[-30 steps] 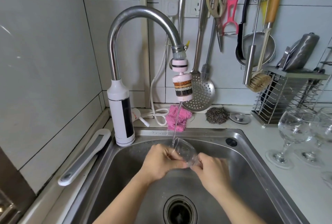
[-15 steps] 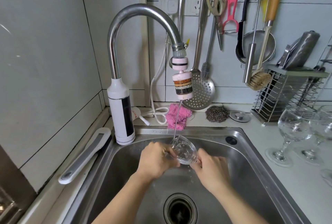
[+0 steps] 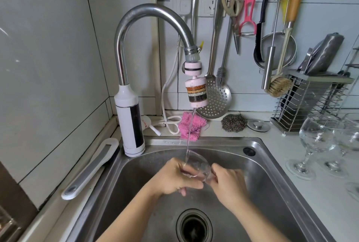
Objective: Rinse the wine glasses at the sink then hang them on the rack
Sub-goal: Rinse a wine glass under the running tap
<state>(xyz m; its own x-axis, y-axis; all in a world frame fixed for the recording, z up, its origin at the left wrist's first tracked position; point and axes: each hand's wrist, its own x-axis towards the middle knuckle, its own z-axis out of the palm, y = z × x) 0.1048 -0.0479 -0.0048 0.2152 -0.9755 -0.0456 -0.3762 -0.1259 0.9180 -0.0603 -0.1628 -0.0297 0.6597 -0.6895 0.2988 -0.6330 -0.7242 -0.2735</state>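
I am in the rinse step, and I judge the task is near its beginning. In the lower middle of the frame I hold one wine glass (image 3: 196, 166) tilted over the sink (image 3: 272, 164). Its bowl lies toward the upper left, where the thin water stream (image 3: 189, 135) from the tap (image 3: 155, 11) meets its rim.

My left hand (image 3: 174, 175) grips the bowl, with fingers curled round it from the left. My right hand (image 3: 227, 181) is closed on the stem end of the same glass. The stem itself is hidden under the fingers, so I cannot say exactly how they lie on it.

On the counter at the right of the frame stand two more glasses, one (image 3: 314, 140) just beside the other (image 3: 347, 136), both upright. I cannot tell from here if these are rinsed or waiting. At the right edge the view cuts, so there may be more.

No glass hangs anywhere in this view. The wire holder (image 3: 310, 101) at the right middle carries kitchen tools, and I cannot find a rack for glasses with certainty. So what is left, in my judgement, is to finish this rinse, rinse the others if needed, and do all the hanging.
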